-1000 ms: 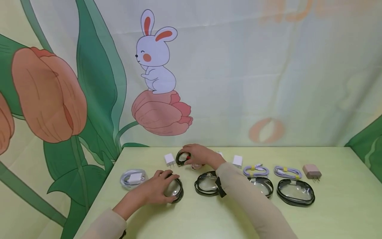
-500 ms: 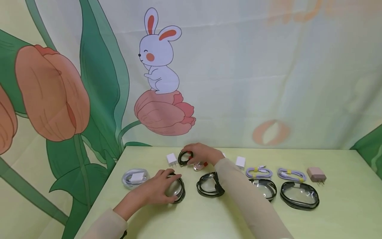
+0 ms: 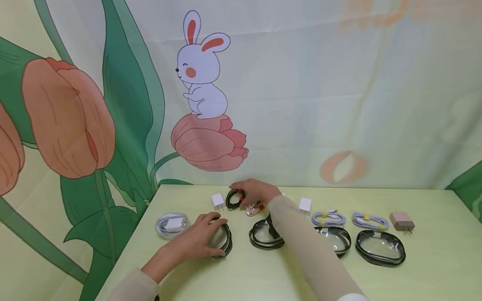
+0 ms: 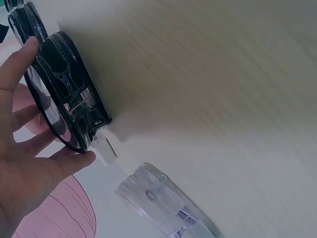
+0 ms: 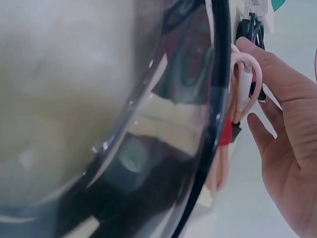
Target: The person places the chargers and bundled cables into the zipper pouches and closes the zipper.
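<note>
From the head view, a pale yellow-green bench [image 3: 233, 284] stretches across the lower half, its far edge set against a hanging backdrop [image 3: 301, 104] printed with tulips and a white rabbit [image 3: 205, 98]. The left hand [image 3: 199, 238] grips a bagged black coil [image 3: 228, 242] at the bench's front left, beside a pale bagged cable [image 3: 171, 225]. The right hand [image 3: 257, 193], in a light sleeve [image 3: 308, 246], holds a small black coil [image 3: 228, 200] near the far edge, between a white plug [image 3: 217, 201] and a pink cable [image 3: 253, 210]. Purple cables [image 3: 370, 221], more bagged black coils and a pink plug [image 3: 402, 220] lie to the right. In the left wrist view, the bench looks grey and faintly streaked, a soft shadow falling beside the bagged coil, with thumb and fingers spanning its rim. In the right wrist view, clear film and black cable blot out the left side; past them, fingers bend about the small black coil before a whitish ground
</note>
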{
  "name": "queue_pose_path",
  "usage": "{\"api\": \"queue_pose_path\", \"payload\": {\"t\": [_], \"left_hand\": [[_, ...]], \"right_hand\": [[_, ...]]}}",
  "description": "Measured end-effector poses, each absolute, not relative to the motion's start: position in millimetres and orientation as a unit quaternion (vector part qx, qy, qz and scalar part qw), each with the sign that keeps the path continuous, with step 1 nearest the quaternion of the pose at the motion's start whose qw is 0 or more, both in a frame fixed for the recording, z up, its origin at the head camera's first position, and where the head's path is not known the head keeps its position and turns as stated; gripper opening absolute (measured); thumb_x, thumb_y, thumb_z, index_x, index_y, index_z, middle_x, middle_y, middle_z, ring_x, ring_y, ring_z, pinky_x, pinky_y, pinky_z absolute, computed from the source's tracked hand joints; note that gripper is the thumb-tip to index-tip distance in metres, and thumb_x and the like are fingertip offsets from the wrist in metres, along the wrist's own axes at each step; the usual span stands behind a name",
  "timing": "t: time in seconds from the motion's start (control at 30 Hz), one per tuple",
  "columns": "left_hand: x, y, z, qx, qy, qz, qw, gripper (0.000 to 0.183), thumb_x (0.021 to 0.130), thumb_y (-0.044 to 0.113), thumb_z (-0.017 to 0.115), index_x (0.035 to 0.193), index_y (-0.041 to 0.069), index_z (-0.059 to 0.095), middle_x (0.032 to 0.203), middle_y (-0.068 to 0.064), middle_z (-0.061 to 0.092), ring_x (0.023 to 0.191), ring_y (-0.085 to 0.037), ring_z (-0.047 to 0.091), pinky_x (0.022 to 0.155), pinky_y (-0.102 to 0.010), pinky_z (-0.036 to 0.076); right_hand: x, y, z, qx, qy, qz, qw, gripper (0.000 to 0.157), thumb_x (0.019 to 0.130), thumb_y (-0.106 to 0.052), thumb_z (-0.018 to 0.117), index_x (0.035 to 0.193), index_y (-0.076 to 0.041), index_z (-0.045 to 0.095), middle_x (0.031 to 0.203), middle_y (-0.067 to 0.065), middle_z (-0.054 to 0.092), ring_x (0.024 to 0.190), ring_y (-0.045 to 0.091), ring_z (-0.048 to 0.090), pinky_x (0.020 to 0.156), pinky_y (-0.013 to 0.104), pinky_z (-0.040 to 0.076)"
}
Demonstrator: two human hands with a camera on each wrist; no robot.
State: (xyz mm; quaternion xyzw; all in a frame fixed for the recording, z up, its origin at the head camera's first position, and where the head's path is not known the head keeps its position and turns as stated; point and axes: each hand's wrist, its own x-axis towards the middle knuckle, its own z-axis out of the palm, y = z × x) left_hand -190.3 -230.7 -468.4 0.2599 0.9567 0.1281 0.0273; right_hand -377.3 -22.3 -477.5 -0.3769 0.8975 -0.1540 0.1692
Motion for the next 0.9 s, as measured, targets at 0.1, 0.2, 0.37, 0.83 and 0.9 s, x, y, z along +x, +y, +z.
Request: {"api": "queue_pose_path", "payload": {"t": [0.1, 0.2, 0.37, 0.83, 0.9], "left_hand": [[-189.5, -231.0, -468.5, 0.262, 0.956, 0.133, 0.025, 0.088, 0.079, 0.049, 0.086, 0.15, 0.011, 0.05, 0.148, -0.02, 0.042, 0.131, -0.042, 0.043, 0.104, -0.053, 0.046], [-187.7, -230.4, -468.1, 0.265, 0.954, 0.136, 0.024, 0.089, 0.078, 0.049, 0.086, 0.15, 0.012, 0.05, 0.147, -0.019, 0.041, 0.131, -0.042, 0.042, 0.104, -0.053, 0.046], [-187.0, -231.1, -466.6, 0.256, 0.957, 0.134, 0.023, 0.088, 0.078, 0.049, 0.086, 0.15, 0.012, 0.05, 0.148, -0.018, 0.04, 0.132, -0.041, 0.042, 0.104, -0.054, 0.046], [-189.4, -231.8, -467.3, 0.256, 0.954, 0.153, 0.017, 0.089, 0.075, 0.05, 0.087, 0.147, 0.01, 0.052, 0.146, -0.017, 0.041, 0.13, -0.041, 0.042, 0.103, -0.053, 0.047], [-190.1, -231.0, -467.8, 0.256, 0.954, 0.152, 0.014, 0.089, 0.075, 0.051, 0.087, 0.147, 0.011, 0.052, 0.146, -0.016, 0.041, 0.13, -0.04, 0.042, 0.103, -0.053, 0.047]], "right_hand": [[-376.7, -26.8, -479.5, -0.377, 0.899, -0.135, 0.175, 0.081, 0.088, -0.029, 0.082, 0.157, -0.028, 0.04, 0.15, -0.003, 0.052, 0.124, 0.014, 0.05, 0.105, 0.035, 0.044], [-376.7, -28.7, -482.0, -0.382, 0.899, -0.116, 0.18, 0.079, 0.089, -0.029, 0.081, 0.157, -0.028, 0.041, 0.149, -0.003, 0.052, 0.113, 0.013, 0.051, 0.099, 0.032, 0.046], [-378.0, -31.1, -482.0, -0.389, 0.9, -0.109, 0.163, 0.072, 0.087, -0.03, 0.083, 0.151, -0.025, 0.051, 0.142, -0.003, 0.059, 0.103, 0.011, 0.053, 0.094, 0.029, 0.047], [-377.2, -29.9, -485.6, -0.399, 0.899, -0.148, 0.105, 0.06, 0.08, -0.031, 0.088, 0.135, -0.019, 0.067, 0.096, -0.002, 0.067, 0.083, 0.012, 0.048, 0.076, 0.025, 0.041], [-378.0, -28.2, -485.4, -0.396, 0.9, -0.15, 0.103, 0.058, 0.081, -0.031, 0.088, 0.134, -0.019, 0.069, 0.098, -0.004, 0.069, 0.082, 0.012, 0.048, 0.076, 0.025, 0.042]]}}
